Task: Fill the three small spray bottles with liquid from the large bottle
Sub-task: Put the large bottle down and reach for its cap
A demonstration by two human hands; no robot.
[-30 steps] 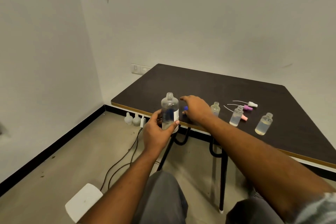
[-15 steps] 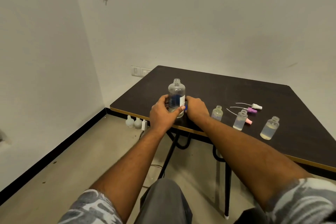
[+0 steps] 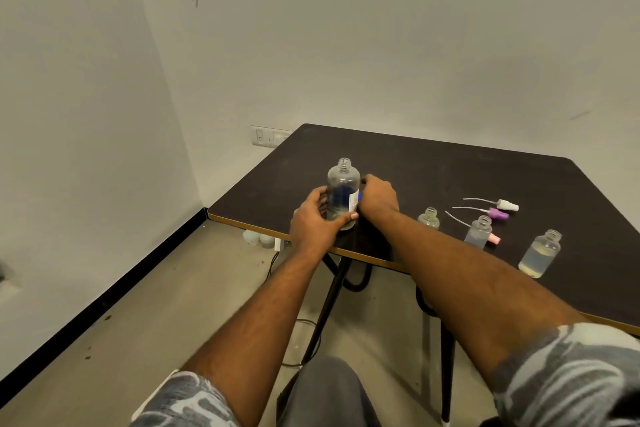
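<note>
While the left hand wraps the large clear uncapped plastic bottle standing near the dark counter's left edge, its blue-and-white label stays unreadable; the right hand, beside it, pinches something blue. Three small clear uncapped bottles stand rightward.

Dark brown table with a tan edge strip. The clear large bottle shows a white-and-blue label, a blue cap at its three o'clock. Three clear small bottles hold pale liquid. Spray heads: white, purple, pink. Sleeves in grey-white camouflage. Off-white walls, black skirting.
</note>
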